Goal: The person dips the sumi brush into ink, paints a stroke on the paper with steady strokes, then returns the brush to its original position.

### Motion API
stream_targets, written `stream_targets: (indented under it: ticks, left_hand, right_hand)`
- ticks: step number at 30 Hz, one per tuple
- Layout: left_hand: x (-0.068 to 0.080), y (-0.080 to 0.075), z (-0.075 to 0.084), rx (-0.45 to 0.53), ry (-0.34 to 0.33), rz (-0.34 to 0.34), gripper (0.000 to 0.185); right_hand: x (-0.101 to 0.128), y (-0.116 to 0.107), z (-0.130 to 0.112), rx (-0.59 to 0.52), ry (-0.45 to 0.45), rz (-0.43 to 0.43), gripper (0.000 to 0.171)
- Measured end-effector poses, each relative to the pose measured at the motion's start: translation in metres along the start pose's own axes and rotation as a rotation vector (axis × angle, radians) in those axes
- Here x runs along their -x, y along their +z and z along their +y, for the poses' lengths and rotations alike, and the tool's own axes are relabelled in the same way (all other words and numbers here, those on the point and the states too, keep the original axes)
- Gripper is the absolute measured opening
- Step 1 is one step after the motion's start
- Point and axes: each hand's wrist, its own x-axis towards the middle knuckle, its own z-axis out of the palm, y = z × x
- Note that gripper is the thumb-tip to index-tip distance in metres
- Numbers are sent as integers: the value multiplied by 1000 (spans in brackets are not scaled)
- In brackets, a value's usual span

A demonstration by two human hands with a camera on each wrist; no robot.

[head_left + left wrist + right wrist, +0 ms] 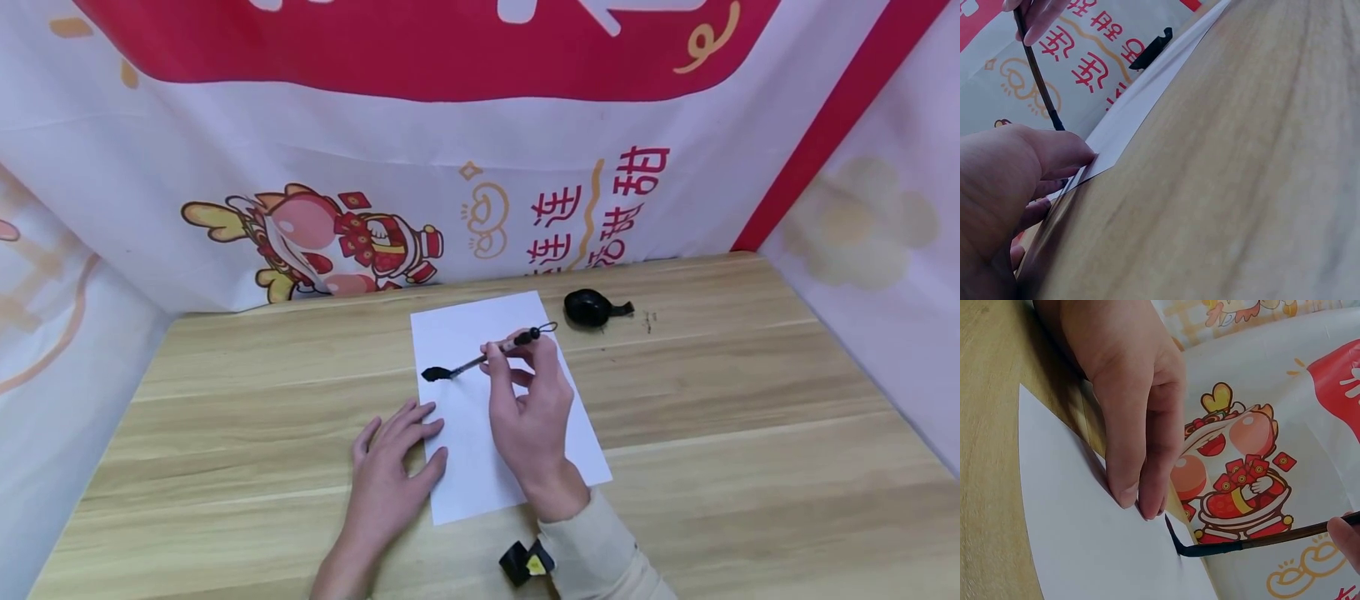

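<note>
Pinching the dark-handled brush [474, 362] between thumb and curled fingers, the right hand [534, 408] sits above the white paper [468, 467], with the black bristles [436, 374] out to its left, ahead of the left hand [393, 467]. Lying relaxed with its fingers spread, the left hand grips nothing; its fingertips rest at the paper's near-left edge, thumb nearest the right hand.

Smearing looks like the likeliest trouble: the bristles appear wet and dark, and in the right wrist view they bend against the sheet just beside the left fingers, so a short slip toward that hand could mark skin or paper. Pressing harder could splay the bent tip and leave a blot. Because the left hand holds only one side, and lightly as far as I can judge, a dragging stroke could pivot or wrinkle the sheet. The bristles also lie close to the edge on the left hand's side, so overrunning it could stain the wooden table [247, 417].

Beyond the right hand, past the paper, lies a round black object [588, 308] with a narrow neck; a wide reach that way might knock it. Its contents I cannot tell.
</note>
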Motion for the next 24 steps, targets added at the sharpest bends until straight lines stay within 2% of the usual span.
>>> stream_targets:
  ticks: [6,16,24]
  left_hand:
    - [-1,0,0,3,-25,-14,33]
    - [0,0,0,9,9,18,33]
    - [-1,1,1,11,-25,-9,33]
  right_hand:
    - [-2,-1,0,1,3,20,16]
    - [-5,-4,0,3,17,36,17]
    - [-7,-8,4,9,16,67,15]
